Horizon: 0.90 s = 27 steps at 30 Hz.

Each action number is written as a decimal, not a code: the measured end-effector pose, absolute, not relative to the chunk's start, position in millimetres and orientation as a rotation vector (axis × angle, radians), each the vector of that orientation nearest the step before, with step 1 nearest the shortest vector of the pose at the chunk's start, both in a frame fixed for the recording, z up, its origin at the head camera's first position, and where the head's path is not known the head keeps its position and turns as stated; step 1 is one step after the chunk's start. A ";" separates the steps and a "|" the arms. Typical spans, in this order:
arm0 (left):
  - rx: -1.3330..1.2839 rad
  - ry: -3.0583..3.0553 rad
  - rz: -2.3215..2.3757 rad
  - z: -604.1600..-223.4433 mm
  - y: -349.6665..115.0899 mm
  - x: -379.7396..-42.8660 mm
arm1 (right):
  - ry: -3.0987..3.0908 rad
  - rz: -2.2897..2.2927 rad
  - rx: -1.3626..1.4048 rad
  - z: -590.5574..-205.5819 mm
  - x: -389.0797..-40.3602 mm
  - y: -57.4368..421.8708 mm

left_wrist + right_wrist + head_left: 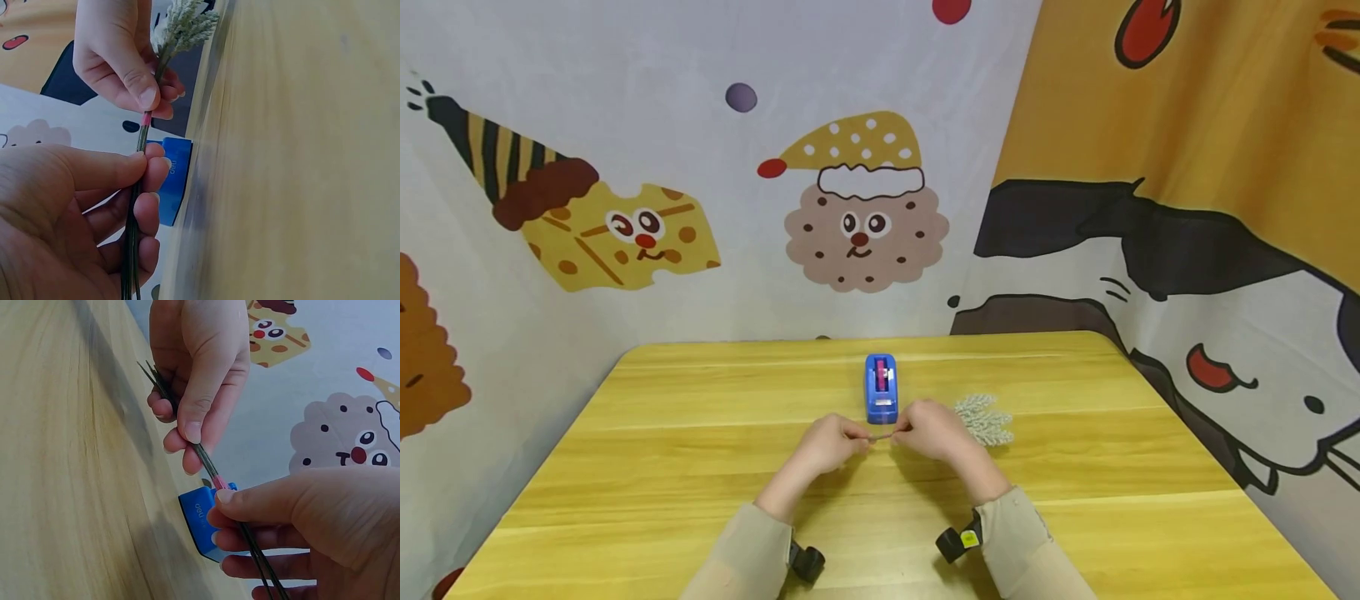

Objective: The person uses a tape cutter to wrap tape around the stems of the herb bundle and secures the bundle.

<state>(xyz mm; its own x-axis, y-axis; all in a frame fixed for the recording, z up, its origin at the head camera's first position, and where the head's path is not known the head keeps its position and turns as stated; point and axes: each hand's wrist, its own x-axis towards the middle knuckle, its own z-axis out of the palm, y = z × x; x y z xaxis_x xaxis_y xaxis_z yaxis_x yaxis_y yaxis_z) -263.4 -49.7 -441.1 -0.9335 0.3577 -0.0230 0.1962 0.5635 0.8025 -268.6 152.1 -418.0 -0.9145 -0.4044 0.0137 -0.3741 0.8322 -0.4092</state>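
My left hand pinches the thin dark green stems of a bunch of flowers between thumb and fingers. The loose stem ends run down across its curled fingers. My right hand grips the same bunch nearer the heads, its thumb right at a pink tape band wrapped round the stems. Pale, whitish-green flower heads stick out to the right past that hand. Just behind both hands stands a blue tape dispenser, with a pink roll in it.
Everything is over a wood-grain table. Behind it hangs a cloth backdrop printed with cartoon figures. Dark wrist cameras are strapped at both sleeves.
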 end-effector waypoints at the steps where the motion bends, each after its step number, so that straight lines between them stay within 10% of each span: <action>1: 0.464 2.613 1.307 -441.0 -49.0 -263.9 | 2.943 -0.632 -0.622 -417.5 -268.4 152.5; 27: 0.599 2.585 1.159 -427.4 -48.5 -268.7 | 3.003 -0.479 -0.636 -414.9 -279.2 147.3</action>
<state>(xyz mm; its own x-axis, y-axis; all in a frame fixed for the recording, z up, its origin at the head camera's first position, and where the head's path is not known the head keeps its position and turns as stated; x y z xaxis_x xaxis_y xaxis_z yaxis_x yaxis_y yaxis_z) -268.7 -48.5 -427.4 -0.8856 0.4612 -0.0546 0.2659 0.6000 0.7545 -279.2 147.3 -414.9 -0.9155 -0.4012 0.0296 -0.3905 0.8687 -0.3048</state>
